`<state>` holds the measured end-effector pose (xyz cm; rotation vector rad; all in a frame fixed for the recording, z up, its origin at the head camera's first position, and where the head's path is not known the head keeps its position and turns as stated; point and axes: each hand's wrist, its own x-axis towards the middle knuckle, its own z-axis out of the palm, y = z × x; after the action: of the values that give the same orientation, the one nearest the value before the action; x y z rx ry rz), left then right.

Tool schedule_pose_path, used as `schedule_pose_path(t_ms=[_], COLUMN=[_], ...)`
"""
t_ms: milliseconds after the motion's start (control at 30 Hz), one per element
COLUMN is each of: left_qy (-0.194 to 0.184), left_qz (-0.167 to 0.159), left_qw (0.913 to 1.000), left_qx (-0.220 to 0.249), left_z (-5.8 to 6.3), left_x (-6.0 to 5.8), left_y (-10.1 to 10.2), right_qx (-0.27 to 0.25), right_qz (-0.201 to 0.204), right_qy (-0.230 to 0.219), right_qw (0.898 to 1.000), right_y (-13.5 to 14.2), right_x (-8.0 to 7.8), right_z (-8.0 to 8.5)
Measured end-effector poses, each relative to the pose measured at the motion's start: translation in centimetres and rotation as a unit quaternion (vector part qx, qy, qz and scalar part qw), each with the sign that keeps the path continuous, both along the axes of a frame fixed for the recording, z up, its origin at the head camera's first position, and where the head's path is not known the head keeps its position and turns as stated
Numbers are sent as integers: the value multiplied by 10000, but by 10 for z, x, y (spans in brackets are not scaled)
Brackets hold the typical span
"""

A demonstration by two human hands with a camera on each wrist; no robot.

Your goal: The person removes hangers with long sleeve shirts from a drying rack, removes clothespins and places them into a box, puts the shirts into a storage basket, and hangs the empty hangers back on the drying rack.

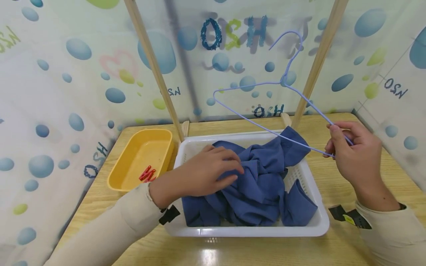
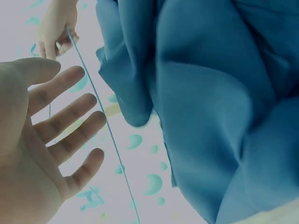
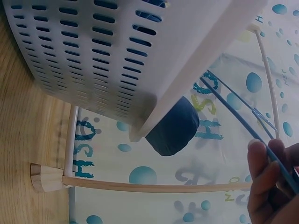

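Note:
A light blue wire hanger [image 1: 247,119] is gripped at one end by my right hand [image 1: 357,157], its hook pointing up. The right wrist view shows fingers [image 3: 264,172] around the hanger's wire [image 3: 238,109]. Over a white plastic basket [image 1: 246,232], my left hand [image 1: 213,171] hovers with fingers spread and slightly bent, above a crumpled blue garment [image 1: 256,184]. In the left wrist view that hand [image 2: 56,126] holds nothing, and the blue cloth [image 2: 205,107] lies beside its fingers. The garment's full shape is hidden in its folds.
A yellow tray [image 1: 128,162] with several red clothespins [image 1: 146,173] stands left of the basket. Behind the basket rise two wooden poles [image 1: 156,70] on the wooden table [image 1: 336,173]. A patterned curtain [image 1: 213,66] hangs behind and at both sides.

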<state>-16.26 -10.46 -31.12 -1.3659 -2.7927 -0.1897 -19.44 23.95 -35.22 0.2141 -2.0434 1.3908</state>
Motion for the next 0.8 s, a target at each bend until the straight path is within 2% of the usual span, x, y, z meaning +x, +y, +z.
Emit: schedule_pose_path(t_ms=[367,600,800], left_qy=[-86,-33,-190], left_qz=[657,857,1108], left_qw=[9971,9948,9916], left_qx=[363,553,636], left_z=[3,4,1], left_x=[2,6,14], left_y=[-32,-53,-63], right_qx=[125,158,132], right_qz=[-33,-60,-28], right_qy=[-1,39,18], right_qw=[9999,9999,9999], right_y=[-1,0,-1], right_x=[2,1,1], right_z=[0,-2,-2])
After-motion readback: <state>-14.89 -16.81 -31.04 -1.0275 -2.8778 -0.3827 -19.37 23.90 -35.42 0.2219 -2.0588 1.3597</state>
